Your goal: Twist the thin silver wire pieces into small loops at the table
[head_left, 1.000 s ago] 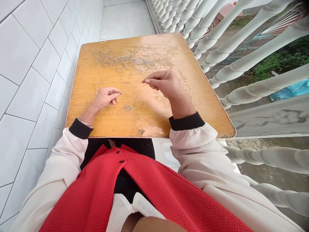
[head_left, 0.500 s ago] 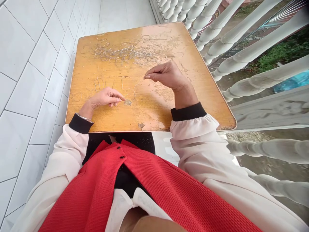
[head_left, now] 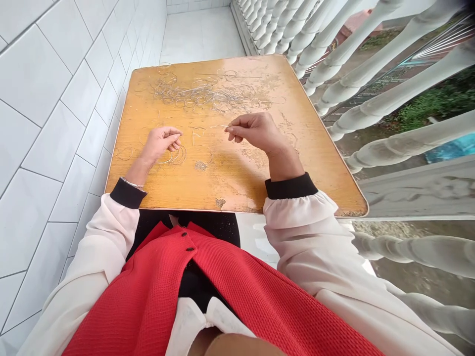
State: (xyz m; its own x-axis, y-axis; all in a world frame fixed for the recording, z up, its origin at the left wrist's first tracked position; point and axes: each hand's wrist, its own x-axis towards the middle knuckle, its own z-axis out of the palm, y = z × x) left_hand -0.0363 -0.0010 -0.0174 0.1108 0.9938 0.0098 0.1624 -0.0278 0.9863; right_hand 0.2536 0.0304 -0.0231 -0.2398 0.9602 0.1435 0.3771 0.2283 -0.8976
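Observation:
In the head view, my right hand point(head_left: 260, 132) pinches a thin, pale wire-like strand point(head_left: 218, 126) that sticks out leftward from its fingertips. My left hand point(head_left: 159, 142) is a short way to the left, thumb and fingers closed together above the table. Whatever lies between its fingertips is too small to make out. Curved thin strands point(head_left: 177, 157) show just below the left hand. A few short strands point(head_left: 195, 133) lie between the two hands. Farther back spreads a tangled heap of silvery wire-like strands point(head_left: 200, 95).
The worn wooden table point(head_left: 237, 185) has chipped patches near its front edge. A white tiled wall point(head_left: 55, 123) runs along the left. White balusters point(head_left: 356, 84) stand close on the right.
My left hand has lifted off the tabletop by the chipped patch, moving up and away with fingers closing. My right hand still pinches a strand. The view has shifted slightly.

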